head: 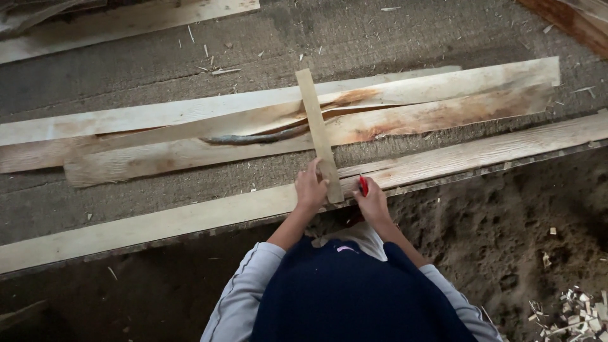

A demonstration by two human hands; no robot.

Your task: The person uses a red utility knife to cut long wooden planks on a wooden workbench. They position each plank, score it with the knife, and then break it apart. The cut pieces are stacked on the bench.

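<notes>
Marking step, judged from the pose: the narrow wooden strip [318, 133] lay crosswise over the long plank [190, 218] at the platform edge, reaching up across the stained boards [392, 107] behind it. To do this well the strip should be pinned flat and square to the plank edge, no rocking, with the marker run tight along its side in one stroke. The left hand [310, 189] pressed down on the strip's near end, fingers curled over it and bearing on the wood, not wrapped round it. The right hand [372, 202] sat just right of the strip, fingers closed on a red pencil or marker [363, 185]; only its red top showed, so its exact kind was hard to tell, and whether the tip touched the plank could not be seen. Both hands were close together, on either side of the strip's near end. Wood offcuts [579, 313] lay on the dirt floor [506, 240] at lower right, well apart.
</notes>
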